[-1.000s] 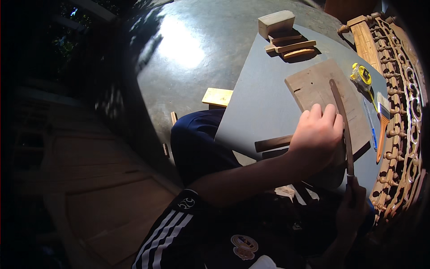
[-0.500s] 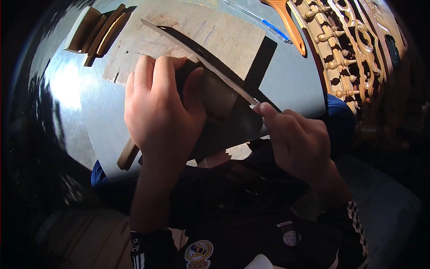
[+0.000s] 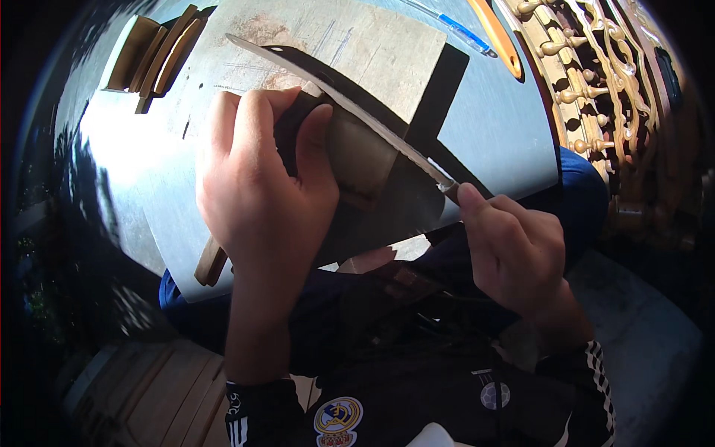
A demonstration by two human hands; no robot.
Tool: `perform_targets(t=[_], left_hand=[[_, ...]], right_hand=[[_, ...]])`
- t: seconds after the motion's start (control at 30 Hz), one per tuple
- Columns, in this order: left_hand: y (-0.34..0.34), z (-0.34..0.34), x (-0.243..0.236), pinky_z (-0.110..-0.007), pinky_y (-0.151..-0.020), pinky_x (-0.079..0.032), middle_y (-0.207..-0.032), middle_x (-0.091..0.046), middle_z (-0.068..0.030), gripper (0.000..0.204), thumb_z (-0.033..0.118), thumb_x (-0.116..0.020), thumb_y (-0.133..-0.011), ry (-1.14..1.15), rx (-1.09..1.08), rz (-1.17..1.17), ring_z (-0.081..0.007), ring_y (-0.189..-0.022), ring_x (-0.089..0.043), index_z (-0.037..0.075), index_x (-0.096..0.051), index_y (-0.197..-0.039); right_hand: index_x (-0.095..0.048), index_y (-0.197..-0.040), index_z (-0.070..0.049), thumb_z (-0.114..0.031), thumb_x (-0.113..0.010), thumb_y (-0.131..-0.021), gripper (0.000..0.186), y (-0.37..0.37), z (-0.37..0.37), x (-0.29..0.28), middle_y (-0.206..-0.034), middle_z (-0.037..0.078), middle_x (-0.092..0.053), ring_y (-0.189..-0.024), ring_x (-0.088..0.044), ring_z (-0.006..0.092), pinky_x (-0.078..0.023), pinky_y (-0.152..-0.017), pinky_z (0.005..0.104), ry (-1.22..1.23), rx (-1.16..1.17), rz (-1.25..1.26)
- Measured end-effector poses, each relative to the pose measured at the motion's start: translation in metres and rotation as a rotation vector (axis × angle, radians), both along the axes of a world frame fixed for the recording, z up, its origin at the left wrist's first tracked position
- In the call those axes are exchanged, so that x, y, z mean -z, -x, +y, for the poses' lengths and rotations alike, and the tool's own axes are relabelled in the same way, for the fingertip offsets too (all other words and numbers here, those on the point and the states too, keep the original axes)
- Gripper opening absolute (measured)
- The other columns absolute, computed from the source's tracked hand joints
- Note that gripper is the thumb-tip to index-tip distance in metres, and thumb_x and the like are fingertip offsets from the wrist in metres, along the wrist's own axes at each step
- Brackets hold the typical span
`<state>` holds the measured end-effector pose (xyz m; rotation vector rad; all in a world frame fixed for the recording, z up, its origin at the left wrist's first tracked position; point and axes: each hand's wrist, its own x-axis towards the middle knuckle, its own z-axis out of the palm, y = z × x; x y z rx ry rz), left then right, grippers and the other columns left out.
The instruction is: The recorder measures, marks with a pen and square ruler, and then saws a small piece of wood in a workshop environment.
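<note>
My right hand [image 3: 518, 253] is closed around the handle of a long, narrow, tapered file [image 3: 372, 127]. The file lies slantwise, its tip toward the far left. My left hand [image 3: 261, 164] is closed on a piece of wood [image 3: 311, 89], pinched between thumb and fingers. Only a pale end of that piece shows, against the file's edge; my hand and deep shadow hide the rest. A brown wooden strip [image 3: 211, 262] sticks out below my left hand; I cannot tell whether it is the same piece. Beneath both is a worn flat board [image 3: 380, 67].
Several brown wooden pieces [image 3: 153, 63] stand together at the far left of the grey table [image 3: 506, 141]. A blue clear pen [image 3: 465, 36] and an orange handle [image 3: 497, 41] lie at the far right. Carved wooden latticework [image 3: 588, 89] stands beyond the right edge.
My right hand has drawn the file toward the lower right. My left hand keeps its grip on the wood; the whole view has shifted slightly.
</note>
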<state>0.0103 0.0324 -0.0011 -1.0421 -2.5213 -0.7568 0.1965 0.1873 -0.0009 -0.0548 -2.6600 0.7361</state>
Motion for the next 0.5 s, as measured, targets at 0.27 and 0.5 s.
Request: perform_targets(t=[0.27,0.5], left_hand=[[0.004,0.002,0.0,-0.041,-0.062,-0.05,-0.093,-0.063,-0.0105,0.018,0.018,-0.075,-0.089,-0.019,0.069,-0.071,-0.0319,-0.076,-0.067,0.007,-0.066,-0.1],[-0.004,0.001,-0.001,-0.043,-0.072,-0.05,-0.093,-0.061,-0.0114,0.021,0.021,-0.075,-0.089,0.021,0.003,-0.014,-0.0336,-0.083,-0.063,0.006,-0.067,-0.101]], right_hand=[[-0.067,-0.116,-0.001,0.007,-0.067,-0.086,0.031,0.042,-0.005,0.0,-0.069,0.008,-0.063,-0.046,-0.057,0.0186,-0.043,-0.042,0.0306,-0.015,0.016,-0.013],[-0.069,-0.114,-0.007,-0.001,-0.069,-0.089,0.025,0.051,-0.002,-0.033,-0.07,0.006,-0.065,-0.049,-0.061,0.0208,-0.044,-0.042,0.0333,-0.074,0.023,-0.105]])
